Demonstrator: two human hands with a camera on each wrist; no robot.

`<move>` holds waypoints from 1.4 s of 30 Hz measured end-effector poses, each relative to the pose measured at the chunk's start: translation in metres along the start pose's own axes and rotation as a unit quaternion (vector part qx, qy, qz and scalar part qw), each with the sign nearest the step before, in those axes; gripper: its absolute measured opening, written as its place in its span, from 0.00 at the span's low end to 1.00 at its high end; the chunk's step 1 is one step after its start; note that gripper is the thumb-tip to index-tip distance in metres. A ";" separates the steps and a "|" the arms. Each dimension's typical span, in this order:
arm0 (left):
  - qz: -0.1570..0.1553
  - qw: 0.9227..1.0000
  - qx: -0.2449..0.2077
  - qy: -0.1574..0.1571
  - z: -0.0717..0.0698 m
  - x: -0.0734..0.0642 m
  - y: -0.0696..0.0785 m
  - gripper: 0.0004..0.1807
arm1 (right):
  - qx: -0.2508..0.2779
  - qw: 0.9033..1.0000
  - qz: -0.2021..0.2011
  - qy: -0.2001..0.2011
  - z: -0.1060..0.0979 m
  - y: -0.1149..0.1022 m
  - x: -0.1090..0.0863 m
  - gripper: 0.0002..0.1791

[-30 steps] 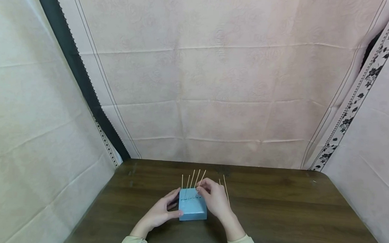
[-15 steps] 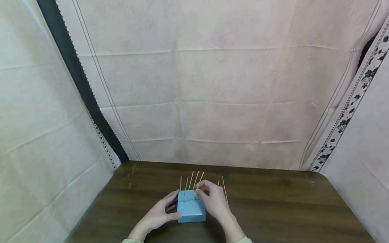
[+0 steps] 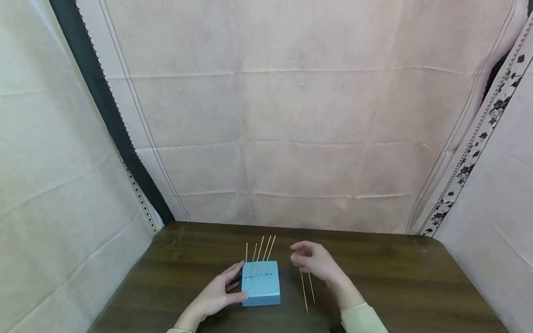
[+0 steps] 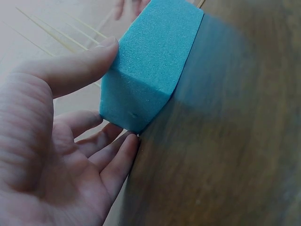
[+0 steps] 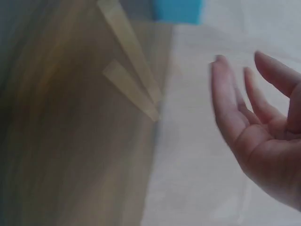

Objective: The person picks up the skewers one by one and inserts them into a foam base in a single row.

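Observation:
A light blue foam block (image 3: 264, 284) rests on the table, with dark marks along its top. Several thin wooden sticks (image 3: 261, 245) rise from its far part, some slanting right. My left hand (image 3: 215, 294) grips the block's left side; in the left wrist view the thumb lies on one face of the block (image 4: 155, 52) and the fingertips touch the opposite edge. To the right of it, my right hand (image 3: 318, 264) hovers over two loose sticks (image 3: 304, 291), fingers loosely bent. The right wrist view shows nothing between the fingers of the right hand (image 5: 263, 117).
The dark wooden table (image 3: 399, 288) extends on both sides of the hands. Behind its far edge hangs a pale cloth (image 3: 302, 138), with more cloth at left and right. A dark object (image 3: 337, 331) shows beside the right sleeve.
My right hand has let go of the rightmost stick in the block and moved right, over the loose sticks. The left hand stays on the block.

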State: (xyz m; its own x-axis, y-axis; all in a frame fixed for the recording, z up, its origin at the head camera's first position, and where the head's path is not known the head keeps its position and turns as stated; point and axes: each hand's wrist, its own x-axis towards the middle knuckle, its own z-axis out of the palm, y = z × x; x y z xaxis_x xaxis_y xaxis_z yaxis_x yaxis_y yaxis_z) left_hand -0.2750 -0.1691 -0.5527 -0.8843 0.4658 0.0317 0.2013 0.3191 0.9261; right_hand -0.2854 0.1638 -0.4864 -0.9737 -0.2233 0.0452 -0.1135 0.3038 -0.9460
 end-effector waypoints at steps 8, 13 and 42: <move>-0.005 1.000 0.001 -0.002 0.000 0.001 0.000 0.53 | -0.043 0.994 0.081 0.054 -0.014 0.028 0.005 0.17; -0.006 1.000 0.002 -0.002 -0.001 -0.001 0.001 0.52 | -0.067 0.991 0.104 0.052 -0.017 0.035 0.009 0.21; 0.010 1.000 0.009 -0.001 -0.002 0.000 -0.003 0.52 | -0.115 0.982 0.137 0.061 -0.032 0.039 -0.012 0.29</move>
State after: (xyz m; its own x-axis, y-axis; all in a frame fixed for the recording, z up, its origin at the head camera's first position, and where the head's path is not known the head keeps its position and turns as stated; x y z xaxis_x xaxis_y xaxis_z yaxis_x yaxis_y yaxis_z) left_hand -0.2766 -0.1714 -0.5547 -0.8795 0.4733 0.0489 0.2260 0.3250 0.9183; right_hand -0.2844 0.2077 -0.5136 -0.9888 0.0033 -0.1495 0.1275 0.5417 -0.8309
